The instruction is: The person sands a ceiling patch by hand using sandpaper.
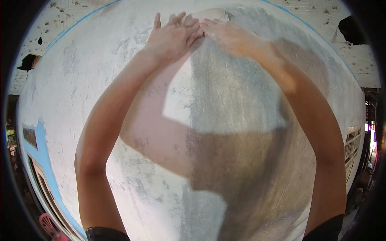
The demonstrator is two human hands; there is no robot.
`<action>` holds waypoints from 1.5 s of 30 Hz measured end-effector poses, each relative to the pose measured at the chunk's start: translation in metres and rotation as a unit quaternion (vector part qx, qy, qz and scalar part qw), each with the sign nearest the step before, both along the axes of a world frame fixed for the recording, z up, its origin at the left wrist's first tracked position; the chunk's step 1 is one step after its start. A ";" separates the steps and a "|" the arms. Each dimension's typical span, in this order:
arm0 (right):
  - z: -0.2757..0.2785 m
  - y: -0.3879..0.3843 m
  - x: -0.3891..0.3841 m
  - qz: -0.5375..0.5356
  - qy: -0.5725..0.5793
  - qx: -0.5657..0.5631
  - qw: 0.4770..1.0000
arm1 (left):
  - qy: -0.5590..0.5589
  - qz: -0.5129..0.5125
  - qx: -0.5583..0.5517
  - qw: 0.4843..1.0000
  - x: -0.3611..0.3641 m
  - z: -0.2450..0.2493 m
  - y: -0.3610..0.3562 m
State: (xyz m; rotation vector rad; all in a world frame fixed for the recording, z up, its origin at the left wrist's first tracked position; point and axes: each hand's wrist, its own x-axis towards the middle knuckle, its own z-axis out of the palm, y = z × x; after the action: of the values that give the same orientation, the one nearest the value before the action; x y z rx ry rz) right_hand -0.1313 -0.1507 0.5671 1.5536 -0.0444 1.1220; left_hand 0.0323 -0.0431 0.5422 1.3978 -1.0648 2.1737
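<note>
Both arms reach up a wall to a grey, mottled sheet (237, 92) that looks like wallpaper, with a straight upright left edge. At its top a pale flap (211, 15) curls away from the wall. My left hand (173, 37) is at the sheet's upper left corner, thumb and forefinger together, the outer fingers raised and apart. From the other side my right hand (231, 38) meets it, fingertips drawn together at the same corner. Both seem to pinch the sheet's edge; the fingertips are slightly blurred and partly hidden.
The whitish, patchy wall (80, 88) curves across the view, with arm shadows over it and the sheet. A ceiling (325, 14) with dark holes is above. Lower left are a blue-edged door frame (44, 176) and a pink chair (50, 225); a slatted window (352, 144) is at right.
</note>
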 end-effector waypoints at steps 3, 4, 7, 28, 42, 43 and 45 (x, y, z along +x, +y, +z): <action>0.056 -0.005 0.012 -0.068 -0.001 0.029 0.997 | 0.036 -0.027 -0.015 0.999 -0.005 0.041 -0.004; 0.099 -0.045 0.027 0.003 0.012 -0.032 0.999 | 0.081 -0.048 0.087 0.992 -0.022 0.047 0.013; 0.075 -0.003 0.017 -0.055 -0.008 0.083 0.995 | 0.076 -0.060 0.101 0.990 -0.021 0.046 0.013; 0.083 -0.050 0.007 -0.023 0.008 0.007 1.000 | 0.026 -0.076 0.108 0.991 -0.038 0.032 0.018; 0.035 0.013 -0.013 -0.095 -0.045 0.187 0.977 | 0.059 -0.087 0.109 0.988 -0.042 0.050 -0.004; 0.033 0.010 -0.013 -0.081 -0.047 0.177 0.980 | 0.058 -0.075 0.082 0.992 -0.041 0.046 -0.010; 0.027 -0.006 -0.009 -0.051 -0.055 0.144 0.987 | 0.054 -0.048 0.024 0.997 -0.033 0.033 -0.023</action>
State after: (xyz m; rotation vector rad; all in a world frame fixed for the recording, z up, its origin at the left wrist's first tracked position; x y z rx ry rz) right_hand -0.1403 -0.1563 0.5937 1.7204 -0.3715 1.1573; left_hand -0.0007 -0.0658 0.5749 1.4371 -1.1268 1.9952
